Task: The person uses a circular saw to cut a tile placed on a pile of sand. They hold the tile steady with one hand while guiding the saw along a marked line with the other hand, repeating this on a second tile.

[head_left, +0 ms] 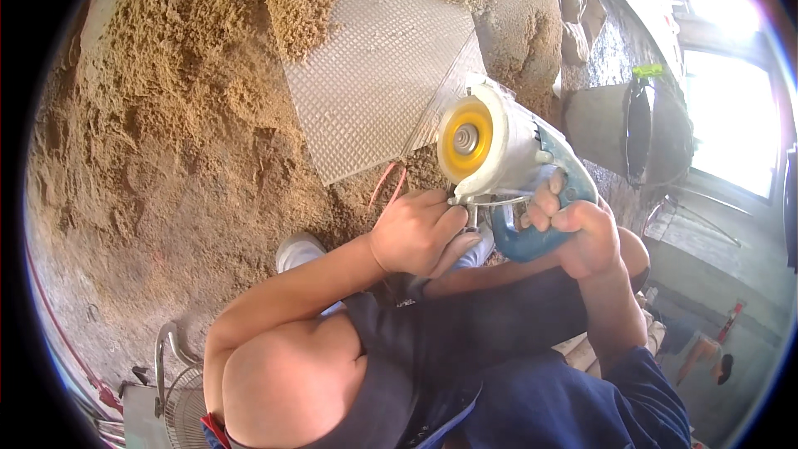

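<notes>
Tool (517, 150), perhaps saw, in right hand (588, 239)

The right hand (590, 237) grips a smooth, plastic-looking blue handle (529, 247); left of that hand are a dusty, matt, pale casing (507, 137) and a smooth yellow disc (454, 126). Beyond the left hand (421, 233), a grey sheet (382, 75) has diamond-textured relief amid rough, grainy sand (183, 100). Nearer than both hands: matt, dark cloth clothing (490, 316).
</notes>
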